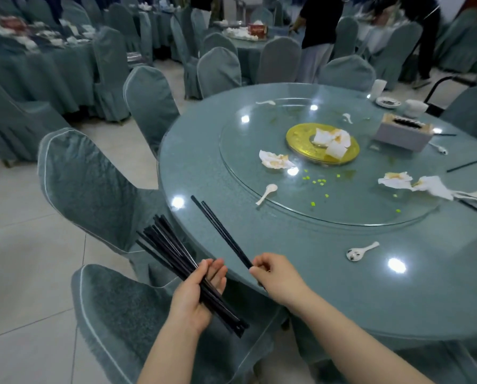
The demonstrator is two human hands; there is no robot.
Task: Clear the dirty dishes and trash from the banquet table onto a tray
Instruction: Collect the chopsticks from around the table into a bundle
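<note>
My left hand holds a bundle of several black chopsticks beside the table's near-left edge, thumb over them and fingers under. My right hand pinches the near ends of a pair of black chopsticks that slant up over the round teal table. White spoons lie on the table, one at the glass turntable's rim and a patterned one nearer me. Crumpled dirty napkins sit on the turntable, more napkins at right, some napkins on the gold centre disc.
A tissue box stands on the turntable's far right. Cups and a small dish sit at the far edge. Loose black chopsticks lie at right. Covered chairs crowd the table's left side. People stand at the back.
</note>
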